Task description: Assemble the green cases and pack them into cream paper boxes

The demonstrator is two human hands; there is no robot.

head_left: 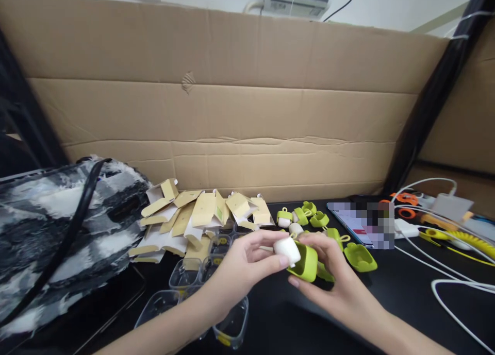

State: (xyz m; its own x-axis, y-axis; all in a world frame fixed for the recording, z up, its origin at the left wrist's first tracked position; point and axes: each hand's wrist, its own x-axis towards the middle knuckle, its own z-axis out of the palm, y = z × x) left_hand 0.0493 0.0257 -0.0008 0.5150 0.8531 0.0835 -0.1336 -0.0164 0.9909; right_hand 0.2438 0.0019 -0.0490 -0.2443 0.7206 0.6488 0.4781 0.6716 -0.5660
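Between the thumb and fingers of my left hand [240, 266] is a small white rounded block [286, 250]. My right hand [340, 277] grips a hollow lime-green cover [310, 265] with its opening turned toward the block. The block sits right at that opening; whether it is partly inside I cannot tell. Behind my hands lie several more green covers, among them a white piece in a green cap with a loop [285, 217]. A flower-shaped green cover [360, 257] rests to the right of my right hand. Some fingers are hidden behind the held pieces.
Clear plastic containers [232, 321] stand below my left forearm. Flattened yellowish cartons [204, 210] are heaped behind them. A black-and-white wrapped bundle [69, 231] fills the left side. On the right are a phone [348, 222], white cables [436, 272] and a yellow coiled cord [469, 240]. Cardboard [240, 113] walls the back.
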